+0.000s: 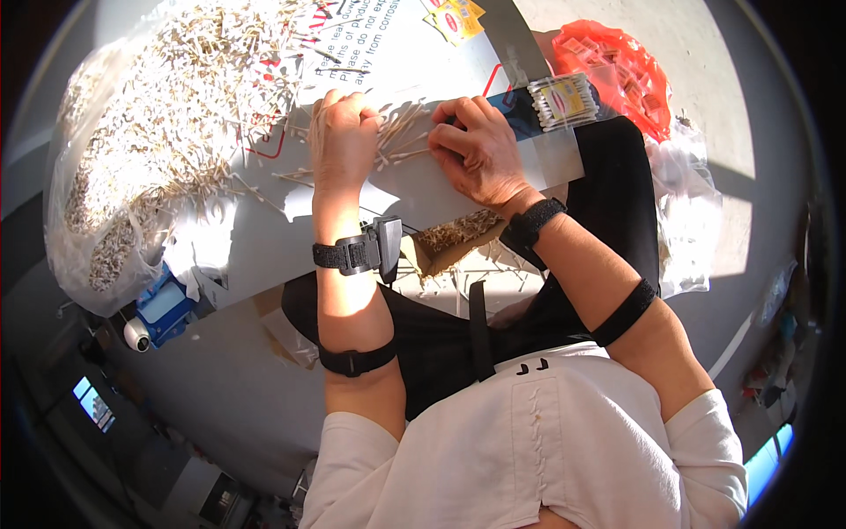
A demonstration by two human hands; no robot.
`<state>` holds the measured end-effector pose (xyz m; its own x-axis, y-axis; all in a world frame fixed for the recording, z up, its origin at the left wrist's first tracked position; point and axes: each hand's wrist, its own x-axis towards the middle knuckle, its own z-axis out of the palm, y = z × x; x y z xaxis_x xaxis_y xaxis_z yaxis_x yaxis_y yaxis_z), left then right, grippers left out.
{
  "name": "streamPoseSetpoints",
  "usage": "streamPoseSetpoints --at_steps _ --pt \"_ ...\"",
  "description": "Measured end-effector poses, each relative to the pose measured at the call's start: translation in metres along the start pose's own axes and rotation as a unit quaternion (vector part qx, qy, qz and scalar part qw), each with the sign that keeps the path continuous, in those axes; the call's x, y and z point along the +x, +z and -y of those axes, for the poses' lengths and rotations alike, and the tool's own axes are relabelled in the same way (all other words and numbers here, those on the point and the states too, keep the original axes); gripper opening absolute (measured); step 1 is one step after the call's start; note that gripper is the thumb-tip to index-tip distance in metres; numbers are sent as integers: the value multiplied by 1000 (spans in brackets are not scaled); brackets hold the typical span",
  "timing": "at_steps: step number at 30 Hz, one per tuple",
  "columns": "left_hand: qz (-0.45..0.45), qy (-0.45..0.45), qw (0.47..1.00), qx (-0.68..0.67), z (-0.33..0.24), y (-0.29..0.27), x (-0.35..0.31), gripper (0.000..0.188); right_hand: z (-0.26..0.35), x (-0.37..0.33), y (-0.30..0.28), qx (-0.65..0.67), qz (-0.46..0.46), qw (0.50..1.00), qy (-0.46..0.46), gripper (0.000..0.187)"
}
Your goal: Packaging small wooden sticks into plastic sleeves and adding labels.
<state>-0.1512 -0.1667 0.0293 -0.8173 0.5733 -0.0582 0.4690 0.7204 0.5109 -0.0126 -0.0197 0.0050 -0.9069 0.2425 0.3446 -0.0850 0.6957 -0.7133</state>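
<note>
My left hand (342, 137) is closed over the light board (401, 189), its fingers curled in and mostly hidden. To its right, my right hand (480, 150) has bent fingers drawn together. Several loose cotton swabs (405, 130) lie fanned out between the hands, their ends reaching close to the fingers of both. Whether either hand grips any of them cannot be made out. A great heap of cotton swabs (185, 97) spreads left of my left hand, partly in clear plastic. A clear pack of swabs with a yellow label (562, 100) rests right of my right hand.
Yellow cards (455, 19) lie at the board's far side. A red plastic bag (617, 70) with small packs stands at far right, above a clear bag (686, 207). An open carton of swabs (454, 242) sits below the board's near edge. A blue-and-white object (164, 309) is at lower left.
</note>
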Motion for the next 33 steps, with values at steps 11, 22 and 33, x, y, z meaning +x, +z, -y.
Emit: streamPoseSetpoints --at_steps 11,22,33 --pt "-58 -127 987 -74 6 -19 -31 17 0 0 -1 0 0 1000 7 4" --pt "28 -203 978 25 -19 -11 -38 15 0 0 -2 0 0 1000 5 4" --pt "-2 14 999 42 -29 -6 -9 9 0 0 -1 -1 3 1000 3 4"
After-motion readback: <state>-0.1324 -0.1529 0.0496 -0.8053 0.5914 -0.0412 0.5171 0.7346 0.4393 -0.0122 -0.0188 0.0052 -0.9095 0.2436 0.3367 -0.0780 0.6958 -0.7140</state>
